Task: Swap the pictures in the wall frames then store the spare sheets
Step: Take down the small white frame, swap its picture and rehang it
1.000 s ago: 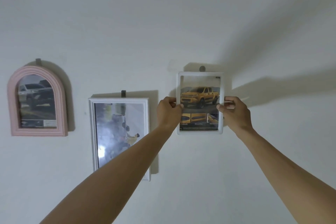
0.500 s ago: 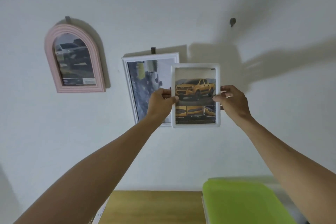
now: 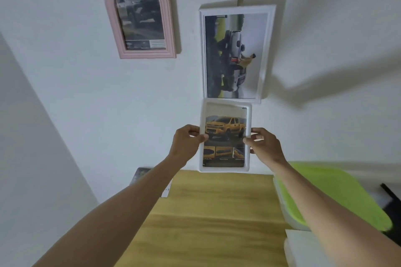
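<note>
1. Small white frame (image 3: 225,136) with the yellow pickup picture, off the wall and held in the air between both hands, above the far edge of the wooden worktop (image 3: 208,219) and just below the larger white frame (image 3: 236,54).
2. Left hand (image 3: 186,144) clamped on the left rail, thumb across the front, fingers behind; right hand (image 3: 264,145) clamped on the right rail the same way. Hands apart by the frame's width, probably to keep it upright and level and to stop it twisting.
3. Picture side turned toward the wearer; back and its fastenings out of sight, so how the sheet comes out impossible to tell.
4. Likely aim: bringing the frame down onto the worktop, where both hands can open the back.
5. Two frames hanging on the wall: pink arched frame (image 3: 141,13) with a dark truck picture, and the larger white one on its hook with a grey truck picture turned sideways. Seemingly awaiting their own swap.
6. Green lid (image 3: 338,197) on a pale container at the worktop's right side, perhaps for the spare sheets. Printed sheets (image 3: 141,174) partly hidden behind the left forearm at the worktop's far left corner.
</note>
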Demonstrator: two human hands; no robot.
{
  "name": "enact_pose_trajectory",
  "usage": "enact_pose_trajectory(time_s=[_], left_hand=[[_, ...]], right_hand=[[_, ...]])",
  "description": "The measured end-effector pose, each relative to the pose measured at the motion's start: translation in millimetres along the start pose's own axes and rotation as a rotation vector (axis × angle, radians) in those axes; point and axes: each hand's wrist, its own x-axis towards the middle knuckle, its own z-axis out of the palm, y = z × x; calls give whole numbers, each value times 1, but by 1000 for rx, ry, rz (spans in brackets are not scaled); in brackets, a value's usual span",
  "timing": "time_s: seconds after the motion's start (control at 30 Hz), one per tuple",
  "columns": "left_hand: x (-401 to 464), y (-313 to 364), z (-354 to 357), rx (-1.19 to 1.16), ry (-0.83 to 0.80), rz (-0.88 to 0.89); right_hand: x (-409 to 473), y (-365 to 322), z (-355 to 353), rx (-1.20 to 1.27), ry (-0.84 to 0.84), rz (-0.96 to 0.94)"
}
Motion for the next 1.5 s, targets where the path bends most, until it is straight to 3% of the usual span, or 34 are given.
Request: enact_pose_trajectory(time_s=[0.33, 0.63, 0.83, 1.0, 1.37, 1.5], left_hand=[[-51, -87, -17, 171, 69, -131], [-73, -103, 13, 392, 139, -44], [-89, -114, 40, 531, 56, 97], [-96, -127, 42, 506, -28, 217], [-43, -162, -1, 430, -191, -147], [-38, -163, -3, 363, -223, -129]], right_hand=[[-51, 48, 97, -281, -203, 105], [-50, -4, 123, 4, -240, 132], [-58, -4, 120, 135, -135, 234], [-62, 19, 102, 186, -119, 319], [-56, 74, 71, 284, -312, 356], [-45, 91, 73, 317, -396, 380]])
